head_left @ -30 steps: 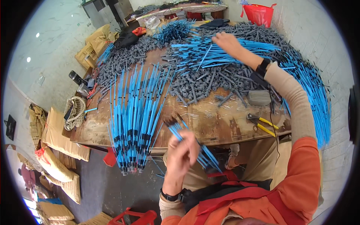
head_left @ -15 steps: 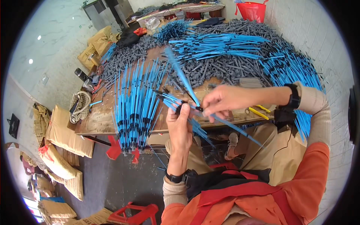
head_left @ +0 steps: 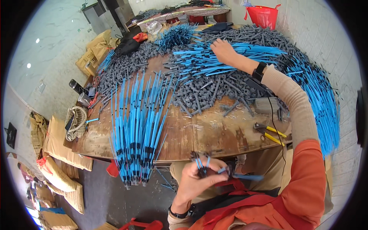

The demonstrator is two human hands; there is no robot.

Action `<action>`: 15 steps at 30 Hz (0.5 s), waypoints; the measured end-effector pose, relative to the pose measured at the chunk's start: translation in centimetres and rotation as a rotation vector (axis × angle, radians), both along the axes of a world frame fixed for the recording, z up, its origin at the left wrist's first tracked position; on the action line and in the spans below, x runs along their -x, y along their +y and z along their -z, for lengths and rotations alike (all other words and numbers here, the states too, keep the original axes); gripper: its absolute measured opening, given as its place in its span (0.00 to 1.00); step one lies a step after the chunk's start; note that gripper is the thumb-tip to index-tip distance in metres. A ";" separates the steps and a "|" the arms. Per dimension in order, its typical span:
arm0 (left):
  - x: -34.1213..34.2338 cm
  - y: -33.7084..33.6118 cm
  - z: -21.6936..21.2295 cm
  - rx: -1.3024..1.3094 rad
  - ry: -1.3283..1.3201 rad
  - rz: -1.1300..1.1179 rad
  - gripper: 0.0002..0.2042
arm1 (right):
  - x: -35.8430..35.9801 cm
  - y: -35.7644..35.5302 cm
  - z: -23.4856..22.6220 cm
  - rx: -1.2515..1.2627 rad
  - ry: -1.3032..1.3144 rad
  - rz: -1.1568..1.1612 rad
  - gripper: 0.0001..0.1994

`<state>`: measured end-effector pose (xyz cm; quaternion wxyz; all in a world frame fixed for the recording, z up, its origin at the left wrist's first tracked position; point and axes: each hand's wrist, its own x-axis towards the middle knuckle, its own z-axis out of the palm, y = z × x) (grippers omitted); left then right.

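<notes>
My left hand, low in front of my body, is closed around a small bunch of thin blue strips with black parts on them. The bunch pokes out above the fingers, and a blurred blue end shows to the right of the hand. My right hand reaches across to the far pile of blue strips. Its fingers are bent down onto the pile, their tips hidden, so what they grip does not show. A fanned bundle of blue strips with black bands lies left of my hands, overhanging the table's near edge.
Heaps of grey ribbed plastic pieces cover much of the wooden table. Yellow-handled pliers and a grey block lie at the right. More blue strips hang off the right side. Brown sacks line the left wall.
My right hand has left the bunch and moved far up to the pile of blue strips. My left hand has dropped closer to my body, still holding its bunch.
</notes>
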<state>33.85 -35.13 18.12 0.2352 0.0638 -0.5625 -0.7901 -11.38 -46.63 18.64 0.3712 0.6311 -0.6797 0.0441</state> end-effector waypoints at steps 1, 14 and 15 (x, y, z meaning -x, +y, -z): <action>-0.1 -0.1 0.0 -0.018 0.069 0.064 0.09 | 0.4 -0.4 0.3 -0.011 -0.007 0.040 0.09; -0.3 1.5 -0.2 -0.101 -0.059 -0.133 0.06 | 3.7 3.6 -6.3 -0.072 -0.370 -0.016 0.12; 0.2 1.6 -0.3 -0.137 -0.050 -0.149 0.05 | 3.6 3.9 -7.2 -0.063 -0.364 -0.018 0.12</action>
